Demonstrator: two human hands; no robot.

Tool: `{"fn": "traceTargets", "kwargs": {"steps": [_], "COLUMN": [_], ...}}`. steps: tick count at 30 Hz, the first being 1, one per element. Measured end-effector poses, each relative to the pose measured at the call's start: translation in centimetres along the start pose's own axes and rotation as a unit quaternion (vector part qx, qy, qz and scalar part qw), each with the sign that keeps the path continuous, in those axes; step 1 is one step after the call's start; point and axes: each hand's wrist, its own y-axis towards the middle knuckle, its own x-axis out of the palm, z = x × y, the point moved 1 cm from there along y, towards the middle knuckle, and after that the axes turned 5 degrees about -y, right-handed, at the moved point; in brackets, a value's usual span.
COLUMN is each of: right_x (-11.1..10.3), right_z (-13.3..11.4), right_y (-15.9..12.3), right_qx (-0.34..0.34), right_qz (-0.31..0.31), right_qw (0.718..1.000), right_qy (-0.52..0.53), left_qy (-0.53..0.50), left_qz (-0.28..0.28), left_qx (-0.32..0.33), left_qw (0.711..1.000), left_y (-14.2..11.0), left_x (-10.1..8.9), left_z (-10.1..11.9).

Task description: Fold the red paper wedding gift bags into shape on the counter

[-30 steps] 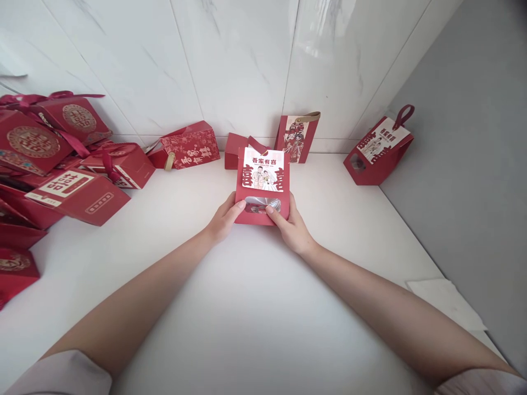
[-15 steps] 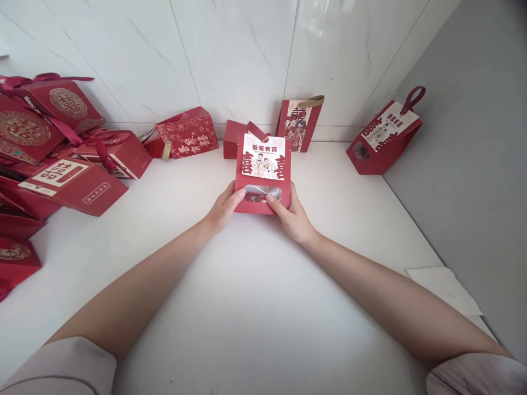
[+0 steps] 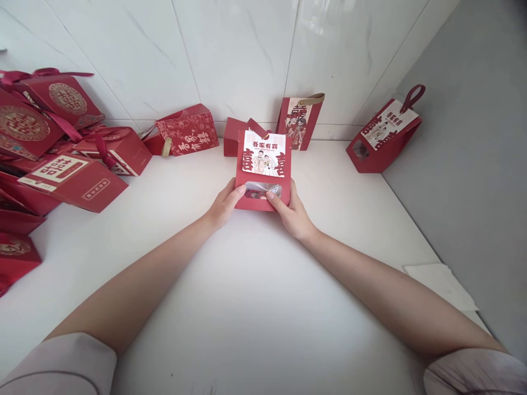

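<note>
A small red gift box (image 3: 263,167) with a white picture label and a clear window stands upright at the middle of the white table (image 3: 247,296). My left hand (image 3: 224,206) grips its lower left corner, thumb on the front. My right hand (image 3: 290,215) holds the lower right corner, thumb pressed beside the window. Both hands are closed on the box.
A heap of red gift boxes (image 3: 53,148) fills the left side. Along the tiled wall stand a patterned red box (image 3: 187,131), a red bag with a tan handle (image 3: 299,122) and a matching windowed box (image 3: 385,137) at the right. White paper (image 3: 440,277) lies near the right edge.
The view has tilted slightly, so everything sits a little higher in the picture. The box has stayed between my hands, which have kept their grip.
</note>
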Motion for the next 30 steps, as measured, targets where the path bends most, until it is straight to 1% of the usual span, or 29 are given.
{"fn": "traceTargets", "kwargs": {"steps": [13,25,30], "right_x": [0.00,0.03,0.02], "right_z": [-0.10,-0.80,-0.44], "right_y": [-0.01,-0.13,-0.07], "right_qx": [-0.002,0.011,0.006], "right_qz": [0.003,0.003,-0.001], "right_qw": [1.000,1.000,1.000], "right_qy": [0.002,-0.007,-0.014], "left_qy": [0.013,0.014,0.010], "left_qz": [0.008,-0.013,-0.015], "left_qx": [-0.001,0.023,0.019], "left_qw": [1.000,1.000,1.000], "left_y": [0.03,0.03,0.03], "left_x": [0.22,0.15,0.17], "left_z": [0.36,0.39,0.35]}}
